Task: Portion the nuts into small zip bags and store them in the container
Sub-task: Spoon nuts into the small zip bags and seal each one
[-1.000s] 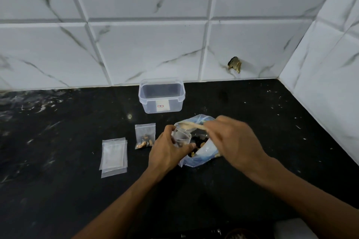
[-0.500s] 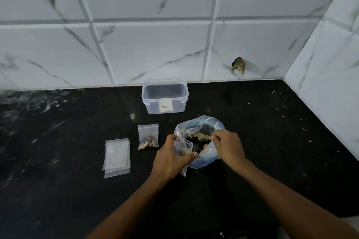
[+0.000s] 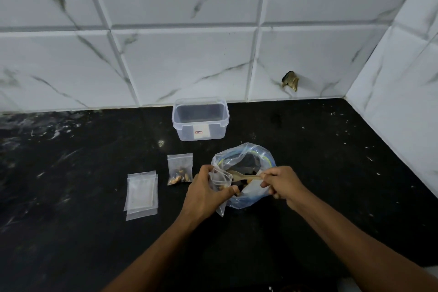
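A large clear zip bag (image 3: pixel 246 156) with a blue seal stands open on the black counter, nuts dark inside it. My left hand (image 3: pixel 205 191) grips a small clear zip bag (image 3: pixel 221 176) held open at the large bag's left rim. My right hand (image 3: pixel 282 181) grips a small wooden spoon (image 3: pixel 241 175) whose bowl lies inside the large bag, pointing toward the small bag's mouth. A filled small bag of nuts (image 3: pixel 179 169) lies flat to the left. The clear plastic container (image 3: pixel 200 118) stands open and lidless behind them, near the wall.
A short stack of flat, unfilled small zip bags (image 3: pixel 141 193) lies at the left. Marble-look tiled walls close the back and right sides, with a broken brown fitting (image 3: pixel 290 80) low on the back wall. The black counter (image 3: pixel 71 173) is speckled with white flecks.
My right hand has dropped from above the large bag down into its opening with the spoon. My left hand keeps the small bag open at the same spot.
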A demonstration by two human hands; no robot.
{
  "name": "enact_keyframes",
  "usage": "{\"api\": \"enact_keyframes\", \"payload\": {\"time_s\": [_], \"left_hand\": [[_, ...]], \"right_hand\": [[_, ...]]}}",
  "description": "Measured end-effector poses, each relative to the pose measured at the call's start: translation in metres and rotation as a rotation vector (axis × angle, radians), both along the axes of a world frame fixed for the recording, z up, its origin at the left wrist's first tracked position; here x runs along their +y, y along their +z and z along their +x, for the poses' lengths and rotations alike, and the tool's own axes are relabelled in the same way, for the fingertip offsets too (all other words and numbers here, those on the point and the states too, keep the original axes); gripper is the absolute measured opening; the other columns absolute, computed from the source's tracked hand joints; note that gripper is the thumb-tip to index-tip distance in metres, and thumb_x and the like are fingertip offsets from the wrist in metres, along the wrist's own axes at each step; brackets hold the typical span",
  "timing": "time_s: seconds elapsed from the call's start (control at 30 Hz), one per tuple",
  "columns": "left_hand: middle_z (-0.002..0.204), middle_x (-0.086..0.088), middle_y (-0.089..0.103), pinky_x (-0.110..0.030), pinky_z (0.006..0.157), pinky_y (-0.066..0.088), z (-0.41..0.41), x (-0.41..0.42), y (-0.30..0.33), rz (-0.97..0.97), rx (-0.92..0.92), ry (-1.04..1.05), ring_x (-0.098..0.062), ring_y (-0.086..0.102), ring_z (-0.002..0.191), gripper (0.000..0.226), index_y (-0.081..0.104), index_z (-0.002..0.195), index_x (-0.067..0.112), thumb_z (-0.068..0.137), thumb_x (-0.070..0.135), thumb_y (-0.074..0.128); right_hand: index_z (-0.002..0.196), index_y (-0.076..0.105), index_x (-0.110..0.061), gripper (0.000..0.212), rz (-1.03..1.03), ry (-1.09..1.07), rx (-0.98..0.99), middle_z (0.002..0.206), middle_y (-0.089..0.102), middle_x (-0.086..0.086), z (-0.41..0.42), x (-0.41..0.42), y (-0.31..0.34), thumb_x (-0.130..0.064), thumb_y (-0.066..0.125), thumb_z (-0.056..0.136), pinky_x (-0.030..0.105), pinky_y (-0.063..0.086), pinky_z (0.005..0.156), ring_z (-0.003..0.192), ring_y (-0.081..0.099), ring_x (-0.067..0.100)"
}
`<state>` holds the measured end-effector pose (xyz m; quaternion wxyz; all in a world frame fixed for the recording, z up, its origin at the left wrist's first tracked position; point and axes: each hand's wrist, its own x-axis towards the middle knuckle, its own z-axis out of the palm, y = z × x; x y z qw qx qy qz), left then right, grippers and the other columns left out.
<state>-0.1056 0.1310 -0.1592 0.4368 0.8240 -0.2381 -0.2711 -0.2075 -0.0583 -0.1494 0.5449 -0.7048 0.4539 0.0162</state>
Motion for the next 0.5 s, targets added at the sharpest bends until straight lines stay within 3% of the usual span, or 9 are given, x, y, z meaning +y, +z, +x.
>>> {"api": "enact_keyframes", "payload": {"time_s": [0.13, 0.3, 0.4, 0.5], "left_hand": [[0.125, 0.005, 0.054, -0.037, 0.093, 0.054, 0.004, 0.001, -0.002, 0.044, -0.079, 0.007, -0.012, 0.057, 0.11, 0.074, 0.039, 0.13, 0.032, 0.071, 0.049, 0.08], [0.123, 0.007, 0.055, -0.041, 0.09, 0.055, 0.007, -0.002, -0.006, 0.072, -0.15, -0.005, -0.011, 0.057, 0.107, 0.078, 0.037, 0.127, 0.039, 0.064, 0.061, 0.077], [0.119, 0.008, 0.057, -0.041, 0.086, 0.056, 0.005, -0.008, -0.003, 0.07, -0.162, -0.008, -0.011, 0.059, 0.103, 0.083, 0.037, 0.122, 0.042, 0.053, 0.073, 0.069], [0.12, 0.008, 0.058, -0.041, 0.086, 0.057, 0.004, -0.013, 0.0, 0.052, -0.158, -0.009, -0.01, 0.06, 0.104, 0.09, 0.039, 0.123, 0.04, 0.046, 0.078, 0.064]], "right_hand": [[0.109, 0.065, -0.011, 0.018, 0.104, -0.028, 0.003, 0.087, 0.069, 0.01, -0.011, -0.011, 0.017, -0.009, 0.054, 0.095, 0.018, 0.04, 0.045, 0.051, 0.051, 0.007], [0.1, 0.07, -0.009, 0.018, 0.101, -0.032, -0.063, 0.078, 0.067, 0.007, -0.022, -0.02, 0.051, -0.009, 0.053, 0.096, 0.019, 0.038, 0.045, 0.052, 0.049, 0.008], [0.096, 0.071, -0.011, 0.017, -0.023, 0.06, -0.138, 0.078, 0.068, 0.007, -0.024, -0.017, 0.068, -0.01, 0.053, 0.096, 0.019, 0.037, 0.044, 0.049, 0.05, 0.006], [0.091, 0.071, -0.017, 0.016, -0.299, 0.23, -0.166, 0.069, 0.069, -0.003, -0.023, -0.003, 0.081, -0.014, 0.056, 0.095, 0.013, 0.038, 0.043, 0.045, 0.053, 0.003]]}}
